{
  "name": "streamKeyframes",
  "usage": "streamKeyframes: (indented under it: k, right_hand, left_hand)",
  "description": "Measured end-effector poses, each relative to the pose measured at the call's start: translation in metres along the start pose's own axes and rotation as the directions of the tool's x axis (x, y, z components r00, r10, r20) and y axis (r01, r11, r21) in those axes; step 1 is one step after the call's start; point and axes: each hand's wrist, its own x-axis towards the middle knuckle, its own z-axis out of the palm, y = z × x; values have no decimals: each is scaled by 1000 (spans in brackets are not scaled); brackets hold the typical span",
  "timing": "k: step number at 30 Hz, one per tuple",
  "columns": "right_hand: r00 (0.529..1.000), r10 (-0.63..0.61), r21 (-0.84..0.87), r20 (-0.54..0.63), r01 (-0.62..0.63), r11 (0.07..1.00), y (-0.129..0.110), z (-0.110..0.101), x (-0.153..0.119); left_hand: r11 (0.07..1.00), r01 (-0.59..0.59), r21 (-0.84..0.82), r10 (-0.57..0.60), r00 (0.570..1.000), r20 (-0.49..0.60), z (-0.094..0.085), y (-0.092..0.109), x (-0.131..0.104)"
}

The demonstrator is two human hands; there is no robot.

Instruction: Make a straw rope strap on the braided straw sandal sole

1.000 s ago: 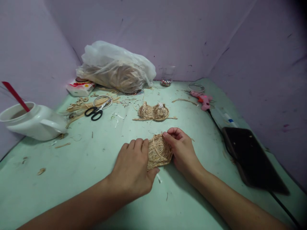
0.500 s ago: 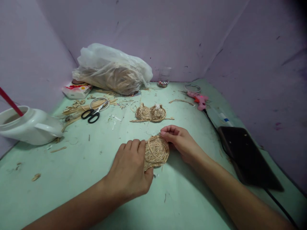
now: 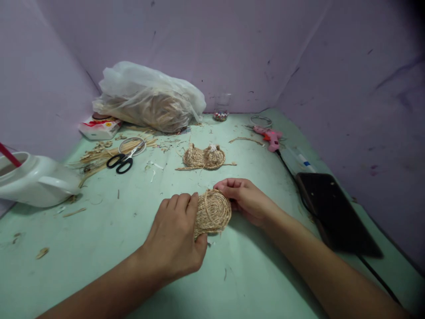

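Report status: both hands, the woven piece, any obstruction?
Left hand gripping woven piece by its left end; right hand at its upper edge. Coiled face showing, strand across it. Second woven piece just beyond, not in the way.

A translucent bag, brown contents showing through, lies at the back of the green table near the purple wall. A red and white box sits beside its left end; to its right stands a clear cup with coloured beads at the bottom. Scissors lie partly over a pale ring, next to straw. Far left, a white pot holds a red stick. On the right are a pink glue gun with a black cord, a marker and a black slab.
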Motion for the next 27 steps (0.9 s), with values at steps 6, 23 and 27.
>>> streamKeyframes:
  k: [6,23,27]
  right_hand:
    - [988,-152,-80,13,152,985,7,3,2]
    - [989,-123,128,80,112,985,13,9,4]
    - [961,-220,32,168,217,976,15,6,3]
  left_hand:
    - [998,59,31,-59,998,1,-1,0,1]
    - [977,190,98,-194,981,32,-2,4,3]
    - [972,212,100,-216,976,36,-2,3,2]
